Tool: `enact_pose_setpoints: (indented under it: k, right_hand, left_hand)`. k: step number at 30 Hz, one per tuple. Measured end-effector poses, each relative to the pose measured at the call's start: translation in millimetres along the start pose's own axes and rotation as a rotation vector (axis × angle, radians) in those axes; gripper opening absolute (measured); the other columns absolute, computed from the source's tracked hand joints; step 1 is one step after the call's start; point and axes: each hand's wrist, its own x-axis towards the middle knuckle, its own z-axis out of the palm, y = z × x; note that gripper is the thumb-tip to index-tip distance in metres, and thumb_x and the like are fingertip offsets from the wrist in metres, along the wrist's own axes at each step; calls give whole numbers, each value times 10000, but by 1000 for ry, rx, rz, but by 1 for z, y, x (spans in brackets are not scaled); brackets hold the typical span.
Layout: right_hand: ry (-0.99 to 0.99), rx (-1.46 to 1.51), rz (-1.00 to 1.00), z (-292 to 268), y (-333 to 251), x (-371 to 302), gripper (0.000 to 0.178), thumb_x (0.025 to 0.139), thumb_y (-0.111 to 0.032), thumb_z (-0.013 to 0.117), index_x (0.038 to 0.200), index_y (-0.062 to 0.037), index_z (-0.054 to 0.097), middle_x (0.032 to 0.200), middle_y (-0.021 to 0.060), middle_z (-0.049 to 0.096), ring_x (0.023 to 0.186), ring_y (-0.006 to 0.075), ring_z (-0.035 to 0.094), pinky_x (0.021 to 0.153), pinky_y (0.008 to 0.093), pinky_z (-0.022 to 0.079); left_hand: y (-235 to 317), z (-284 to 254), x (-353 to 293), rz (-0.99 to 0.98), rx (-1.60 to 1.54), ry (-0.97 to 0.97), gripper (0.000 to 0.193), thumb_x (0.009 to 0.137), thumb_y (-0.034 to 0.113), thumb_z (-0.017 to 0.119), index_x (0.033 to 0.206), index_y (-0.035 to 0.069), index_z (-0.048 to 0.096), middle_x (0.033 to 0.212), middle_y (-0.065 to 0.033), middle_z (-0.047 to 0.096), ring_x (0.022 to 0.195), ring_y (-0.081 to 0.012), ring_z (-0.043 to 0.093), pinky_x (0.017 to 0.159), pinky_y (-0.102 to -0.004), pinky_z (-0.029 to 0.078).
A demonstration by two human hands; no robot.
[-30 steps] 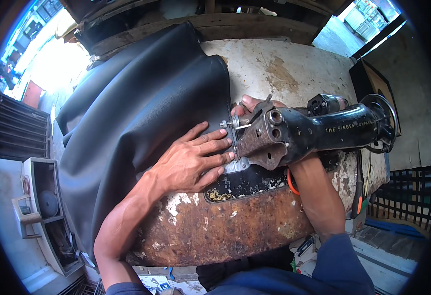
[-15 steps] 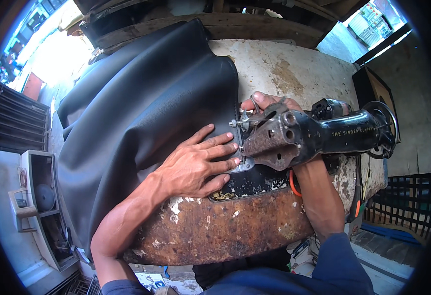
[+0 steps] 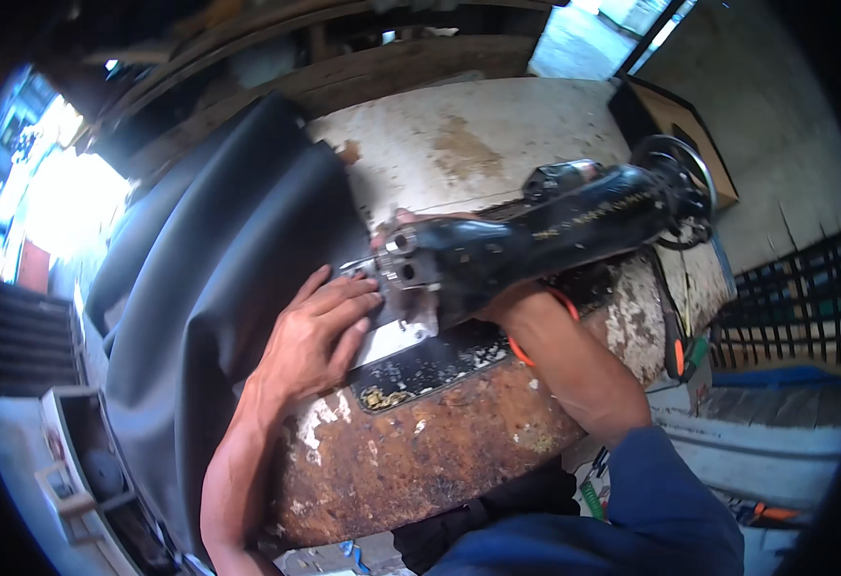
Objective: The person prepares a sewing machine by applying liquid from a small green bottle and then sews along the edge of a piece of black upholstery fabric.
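A large black leather-like sheet point(image 3: 238, 240) drapes in folds over the left of the table, its right edge at the sewing end of a worn black sewing machine point(image 3: 536, 235). My left hand point(image 3: 310, 341) lies palm down by that edge, fingers close together and reaching toward the presser foot area, thumb lying over the silver needle plate point(image 3: 401, 341). Its fingers look extended rather than wrapped round anything, though blurred. My right forearm passes under the machine's arm. Only a bit of my right hand point(image 3: 406, 217) shows behind the machine head; its grip is hidden.
The machine stands on a worn wooden table point(image 3: 430, 461) with peeling surface. Its handwheel point(image 3: 680, 192) is at the right, with a dark motor point(image 3: 560, 178) behind. An orange cord point(image 3: 521, 350) loops by my right forearm. Orange- and green-handled tools point(image 3: 684, 355) sit at the table's right edge.
The view has turned and shifted, so the machine appears further left. The sheet's edge and my left hand have moved left off the needle plate, baring more of it. My left fingers are closer together.
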Motion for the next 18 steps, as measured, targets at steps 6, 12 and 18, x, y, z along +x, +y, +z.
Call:
enact_pose_setpoints:
  k: [6,12,18]
  right_hand:
    - [37,646,187,14,-4,18,651,1110,-591,292,769,-125,593,695,-55,528,661,56,491,683,261,458]
    - [390,33,-16,19,-13,-10,566,1057,-581,505,808,-100,672,667,-2,579,637,169,567,658,353,492]
    - [496,-1222,35,4,-50,-160,387,890,-163,739,1231,8,675,1056,210,648,955,400,649,888,480,518]
  left_hand:
    - [3,-2,28,-34,219,-56,273,933,148,648,1173,37,718,1200,-161,676,1242,-415,550,1043,-536,463]
    - [-37,-23,44,-116,314,-222,310,878,54,581,1165,109,683,1152,-179,662,1088,-414,569,979,-510,491]
    - [-7,-27,66,-159,410,-194,227,918,159,593,1104,138,723,1174,-103,663,1127,-380,628,895,-489,543]
